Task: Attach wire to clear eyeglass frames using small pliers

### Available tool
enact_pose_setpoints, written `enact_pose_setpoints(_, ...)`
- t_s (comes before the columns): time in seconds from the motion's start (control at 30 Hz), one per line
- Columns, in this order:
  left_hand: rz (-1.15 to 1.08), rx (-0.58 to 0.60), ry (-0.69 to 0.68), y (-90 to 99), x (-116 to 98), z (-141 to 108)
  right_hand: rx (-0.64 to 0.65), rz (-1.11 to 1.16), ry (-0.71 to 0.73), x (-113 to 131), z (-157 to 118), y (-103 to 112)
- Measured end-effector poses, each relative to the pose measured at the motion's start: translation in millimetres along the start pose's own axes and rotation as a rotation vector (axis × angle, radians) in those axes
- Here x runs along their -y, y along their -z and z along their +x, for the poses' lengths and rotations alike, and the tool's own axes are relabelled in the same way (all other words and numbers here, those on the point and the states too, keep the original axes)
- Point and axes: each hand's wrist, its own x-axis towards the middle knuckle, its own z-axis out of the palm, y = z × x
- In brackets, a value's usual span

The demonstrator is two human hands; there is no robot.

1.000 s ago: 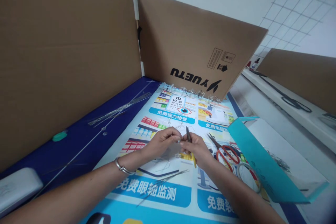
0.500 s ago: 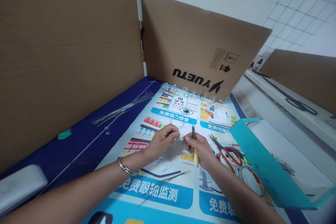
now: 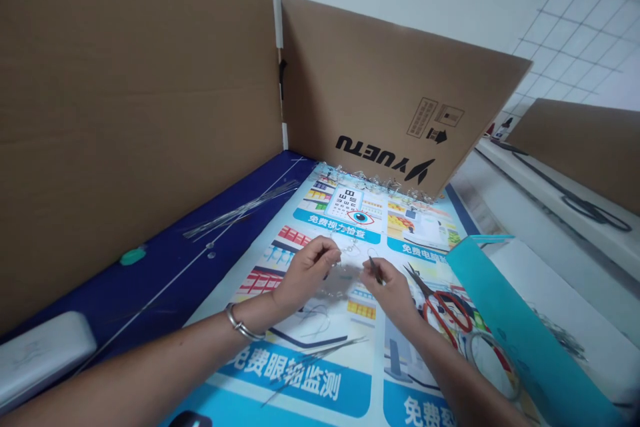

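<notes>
I'm watching through the head camera, looking down at two bare forearms over a large printed blue-and-white poster [image 3: 295,373]. The left hand [image 3: 306,273] has its fingertips pressed against the thumb, pinching a thin, shiny wire loop [image 3: 350,252], which sits in the air between the hands, above the poster and just below its eye-chart panel. The right hand [image 3: 393,290] pinches slim dark tweezers [image 3: 376,271] between thumb and forefinger, their tips close to the loop. A silver bangle [image 3: 239,322] circles the left wrist.

I can read "免费视力检查" beneath the eye chart on the poster, and "YUETU" printed upside down in black on a tall brown cardboard panel [image 3: 385,153], beside a small printed box and arrow. Tiny clear pieces [image 3: 375,181] line the poster's far edge. To the right lie red-handled steel scissors [image 3: 447,310] and a translucent teal plastic folder [image 3: 530,340], with a tangle of fine wire [image 3: 557,340] on the white sheet beyond it.

To the left, a bundle of straight steel wires [image 3: 240,213] lies on navy cloth [image 3: 150,280], near a small green object [image 3: 133,255]. A closed white rounded case [image 3: 43,347] sits at the lower left; I cannot see inside it.
</notes>
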Motion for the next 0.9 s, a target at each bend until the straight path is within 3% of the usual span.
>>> enact_pose_setpoints(0.1, 0.01, 0.005, 0.0, 0.2, 0, 1, -0.007, -0.01, 0.052, 6, -4, 1)
enact_pose_setpoints(0.23, 0.034, 0.01, -0.004, 0.9, -1, 2, 0.025, 0.156, -0.029, 12, -7, -1)
enact_pose_setpoints(0.37, 0.02, -0.015, 0.006, 1.0, -1, 3, 0.094, 0.164, -0.066, 6, -7, -5)
enact_pose_setpoints(0.7, -0.03, -0.046, 0.043, -0.2, 2, 4, 0.194, 0.206, 0.062, -9, -13, -10)
enact_pose_setpoints(0.9, -0.064, -0.042, 0.057, -0.4, 6, 4, 0.056, 0.215, 0.027, -15, -7, -14)
